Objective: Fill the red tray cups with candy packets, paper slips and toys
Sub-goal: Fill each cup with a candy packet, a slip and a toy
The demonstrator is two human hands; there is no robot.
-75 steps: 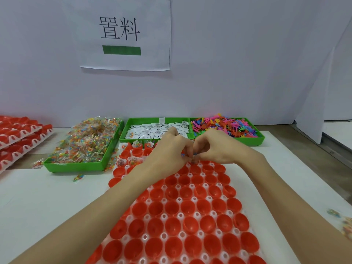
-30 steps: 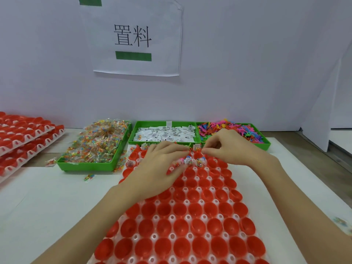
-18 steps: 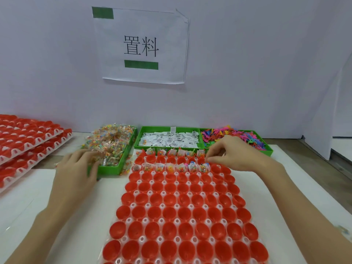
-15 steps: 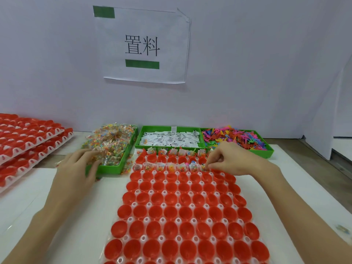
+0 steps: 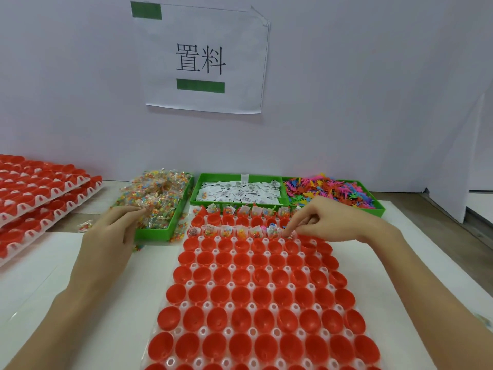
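The red tray (image 5: 253, 303) of cups lies in front of me; its two far rows hold candy packets (image 5: 241, 232). My left hand (image 5: 112, 233) reaches to the green bin of candy packets (image 5: 157, 198), fingers stretched onto the pile. My right hand (image 5: 328, 222) hovers over the tray's second row, its curled fingers pinching a small clear candy packet (image 5: 289, 235) down at a cup. Behind the tray stand a green bin of paper slips (image 5: 240, 192) and a green bin of colourful toys (image 5: 333, 193).
Stacked red trays (image 5: 40, 188) sit at the left edge. A loose packet (image 5: 85, 225) lies beside the candy bin, and spilled candy lies by the bin's front. A white wall with a paper sign (image 5: 205, 60) closes the back; a white partition (image 5: 453, 156) stands at right.
My left hand left the tray and moved left to the candy bin. My right hand dropped from the far row to the second row, where more cups now hold packets.
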